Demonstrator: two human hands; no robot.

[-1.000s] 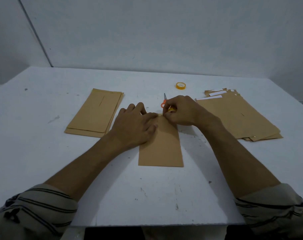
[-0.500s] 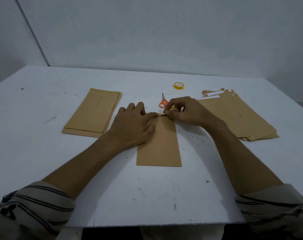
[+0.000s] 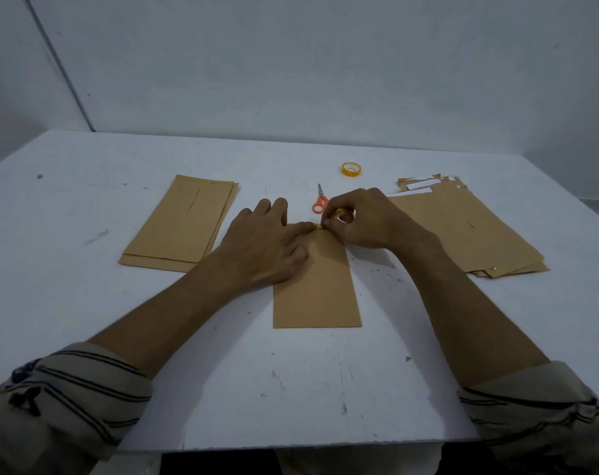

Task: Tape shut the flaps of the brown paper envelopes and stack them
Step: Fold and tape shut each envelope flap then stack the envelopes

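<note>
White tabletop (image 3: 85, 303), scuffed with small dark marks, runs back to a plain grey wall (image 3: 325, 63). Dead centre in front of me lies one brown envelope (image 3: 316, 289), flat on the table with its long side pointing toward 12 o'clock.

My left hand (image 3: 267, 248) lies palm down on the envelope's upper left part. Its fingers are straight and spread, pressing the paper down, and the tips point toward 1 o'clock. My right hand (image 3: 363, 219) sits at the envelope's top edge, at about 1 o'clock from its middle. Its fingers are curled around a yellow tape roll (image 3: 340, 213), and the fingertips meet the paper just beside my left fingertips. Any strip of tape there is too small to make out.

At 10 o'clock from the envelope, a neat stack (image 3: 181, 224) of brown envelopes lies apart from my left hand. At 2 o'clock, a looser pile (image 3: 462, 231) of envelopes fans out, with white strips showing at its far end. Orange-handled scissors (image 3: 320, 204) rest at 12 o'clock, just beyond my hands, and a spare roll (image 3: 351, 169) of yellow tape sits farther out the same way. Striped sleeves (image 3: 68, 389) are pushed up both forearms.
</note>
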